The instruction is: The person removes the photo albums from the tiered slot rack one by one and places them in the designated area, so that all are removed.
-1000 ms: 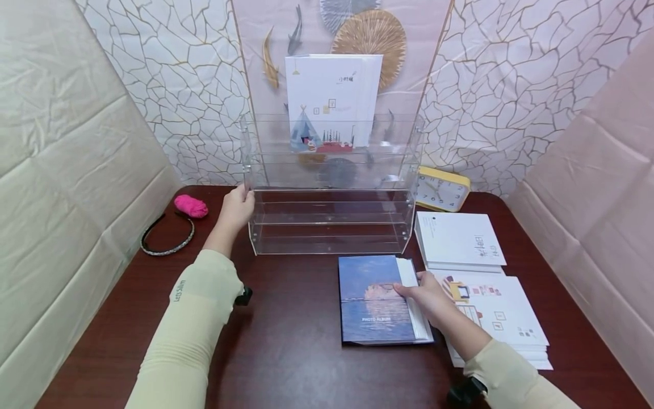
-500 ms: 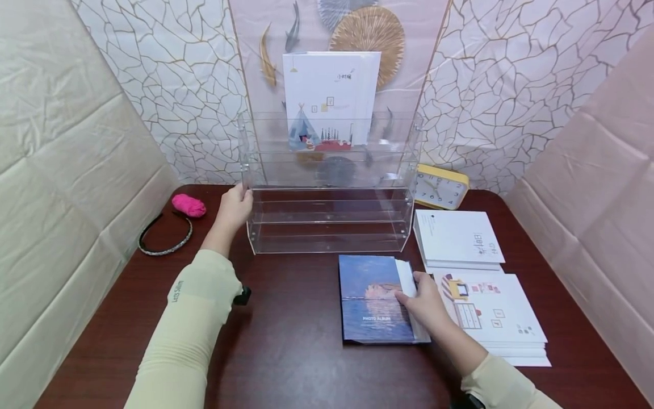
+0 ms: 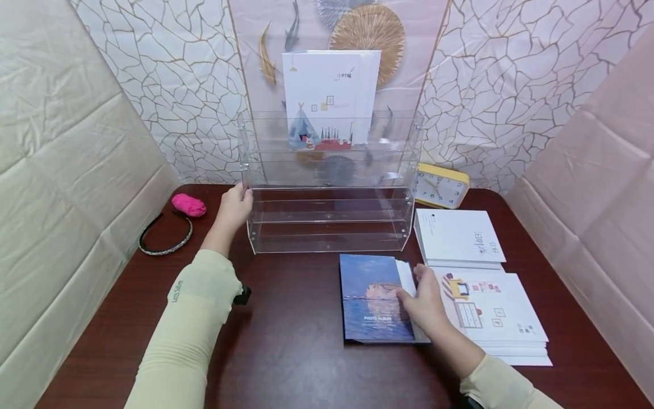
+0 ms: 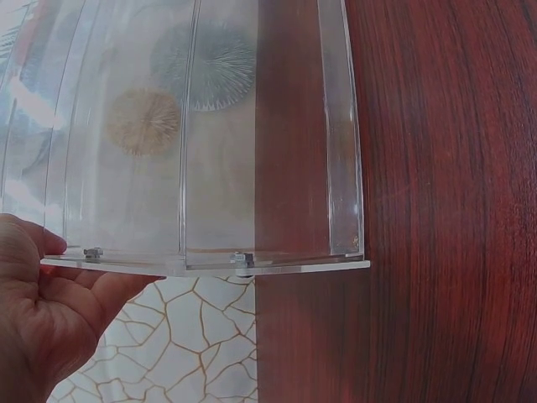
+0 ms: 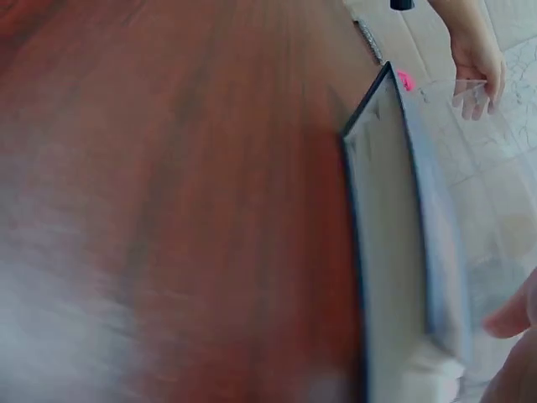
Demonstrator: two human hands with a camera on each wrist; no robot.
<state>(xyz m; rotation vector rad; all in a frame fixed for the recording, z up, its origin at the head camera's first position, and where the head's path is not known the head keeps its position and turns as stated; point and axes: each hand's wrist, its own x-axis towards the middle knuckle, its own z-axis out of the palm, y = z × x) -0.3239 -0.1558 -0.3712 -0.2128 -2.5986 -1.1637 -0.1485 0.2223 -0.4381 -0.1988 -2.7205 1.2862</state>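
Note:
My left hand [image 3: 235, 208] grips the left side panel of a clear acrylic display rack [image 3: 327, 243]. In the left wrist view, its thumb and fingers lie on either side of the panel's edge [image 4: 159, 268]. My right hand [image 3: 430, 304] holds the right edge of a blue photo album [image 3: 370, 298], with the thumb over the cover side. The fingers beneath are partly hidden. The album lies in front of the rack, its cover shifted so white pages show along the right. In the right wrist view the album [image 5: 390, 218] appears edge-on.
A white album [image 3: 332, 85] stands upright on the rack's upper tier. White albums [image 3: 503, 309] are stacked at the right, beside another white album [image 3: 457, 236]. A yellow clock [image 3: 441, 186] leans behind them. Pink yarn [image 3: 189, 205] and a headband [image 3: 166, 250] lie at the left.
My right hand has shifted slightly at the album's right edge, its fingers a little higher up. The album has barely moved. My left hand stays on the rack.

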